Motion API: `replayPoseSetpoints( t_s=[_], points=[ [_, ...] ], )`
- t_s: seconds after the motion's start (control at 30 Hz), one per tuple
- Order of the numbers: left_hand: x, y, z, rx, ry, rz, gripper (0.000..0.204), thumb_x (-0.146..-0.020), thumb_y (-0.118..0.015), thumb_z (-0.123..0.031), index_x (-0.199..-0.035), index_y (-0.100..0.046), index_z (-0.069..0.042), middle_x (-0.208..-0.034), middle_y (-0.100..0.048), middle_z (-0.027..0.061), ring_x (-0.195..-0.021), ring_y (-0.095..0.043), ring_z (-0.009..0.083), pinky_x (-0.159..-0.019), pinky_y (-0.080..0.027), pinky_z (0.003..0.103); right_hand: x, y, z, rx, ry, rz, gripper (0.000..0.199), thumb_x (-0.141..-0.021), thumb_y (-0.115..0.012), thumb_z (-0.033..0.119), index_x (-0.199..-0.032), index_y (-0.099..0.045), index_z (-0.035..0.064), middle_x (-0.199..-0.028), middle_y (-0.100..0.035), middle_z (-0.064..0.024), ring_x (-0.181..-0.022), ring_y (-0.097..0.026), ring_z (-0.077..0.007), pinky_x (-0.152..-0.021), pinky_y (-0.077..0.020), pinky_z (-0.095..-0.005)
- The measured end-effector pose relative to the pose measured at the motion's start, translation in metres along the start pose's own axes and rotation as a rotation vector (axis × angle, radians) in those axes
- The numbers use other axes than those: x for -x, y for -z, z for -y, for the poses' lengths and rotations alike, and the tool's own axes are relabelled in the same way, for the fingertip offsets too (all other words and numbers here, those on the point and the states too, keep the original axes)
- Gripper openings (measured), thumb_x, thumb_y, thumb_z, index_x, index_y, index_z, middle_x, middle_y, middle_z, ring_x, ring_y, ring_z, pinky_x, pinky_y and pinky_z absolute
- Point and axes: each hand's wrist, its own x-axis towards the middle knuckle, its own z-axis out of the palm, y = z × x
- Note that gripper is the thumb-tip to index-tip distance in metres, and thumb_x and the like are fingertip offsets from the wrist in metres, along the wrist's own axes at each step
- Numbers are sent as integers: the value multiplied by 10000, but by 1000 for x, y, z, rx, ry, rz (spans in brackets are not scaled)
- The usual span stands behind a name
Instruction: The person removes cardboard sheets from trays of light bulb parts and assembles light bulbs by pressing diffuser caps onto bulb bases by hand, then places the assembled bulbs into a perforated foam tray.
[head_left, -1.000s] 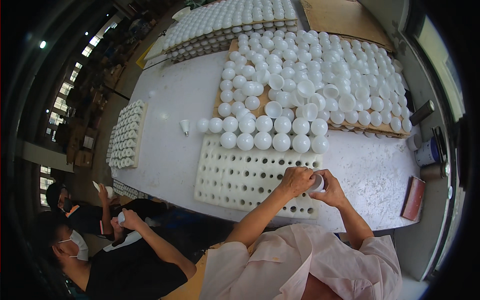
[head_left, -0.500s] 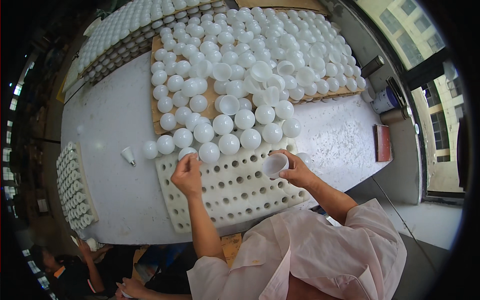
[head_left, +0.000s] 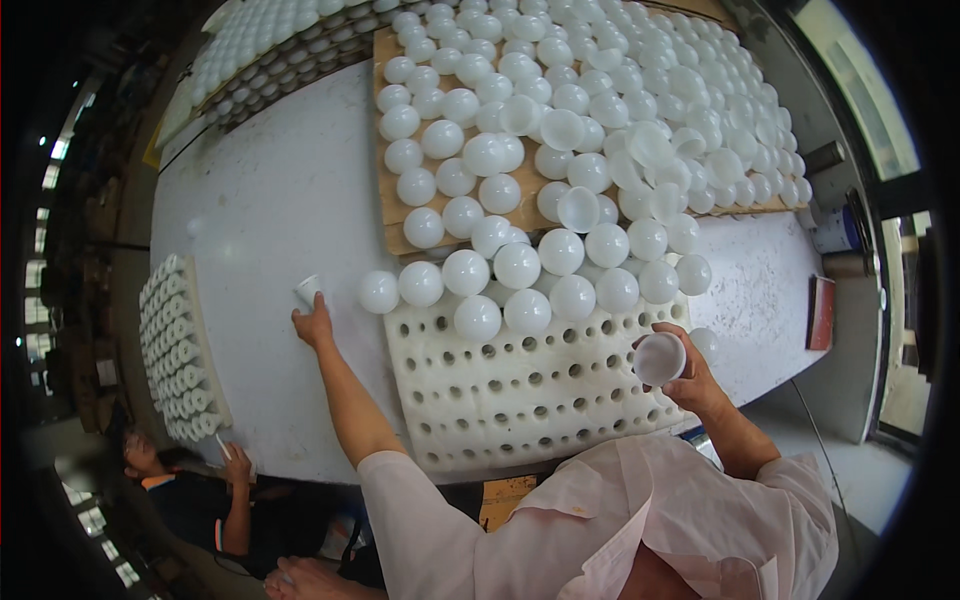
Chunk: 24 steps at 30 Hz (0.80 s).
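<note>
Grips a white bulb cover [head_left: 659, 359] in the right hand [head_left: 694, 386], mouth turned up, above the right end of the holed foam tray [head_left: 425, 376]. Has the left arm stretched over the white table [head_left: 260, 400], with the left hand [head_left: 314, 324] at a white bulb base [head_left: 308, 288], screw end out of sight; cannot tell a firm pinch from a light touch there.

Could lose the bulb cover through too loose a hold on the smooth wall, or damage it by squeezing too hard. Could tip or roll the bulb base by a glancing touch, with only smooth tabletop around it. Could knock the leftmost globe [head_left: 379, 292], just off the tray's far left corner, by a low pass of the left forearm, and so disturb the neighbouring globes. Could topple the lone cover [head_left: 704, 343] just right of the right hand by a sideways nudge. Could start a slide among the loosely heaped covers [head_left: 578, 210] by bumping the cardboard [head_left: 393, 222] farther off.

No lettering legible on bulb cover, bulb base or foam tray; none discernible on the rack of bulb bases [head_left: 208, 340] at far left. Dark marks on the yellow board [head_left: 508, 500] below the near table edge, too indistinct to read. Blue-and-white tub [head_left: 832, 236] at the right, any label too small to make out.
</note>
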Motion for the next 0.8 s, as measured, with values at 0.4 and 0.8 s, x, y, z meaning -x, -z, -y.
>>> replayPoseSetpoints(
  t_s=[0.4,0.8],
  points=[
    [37,-12,-38,945,158,117,432,-757,-723,-130,-1107,-548,53,-1054,-633,163,-802,-608,237,-742,-503,346,-23,0,21,-146,-89,164,873,-711,-802,153,-1422,-299,108,-1360,-441,-112,-1183,-479,-207,-928,-473,-366],
    [415,147,-174,1173,-100,732,538,-748,-569,76,-1280,-491,68,-1021,-620,135,-747,-538,140,-740,-472,273,22,53,16,1030,1026,78,1007,-578,-762,-42,-1439,-259,101,-1355,-448,-197,-1162,-491,-369,-951,-439,-464]
  ],
)
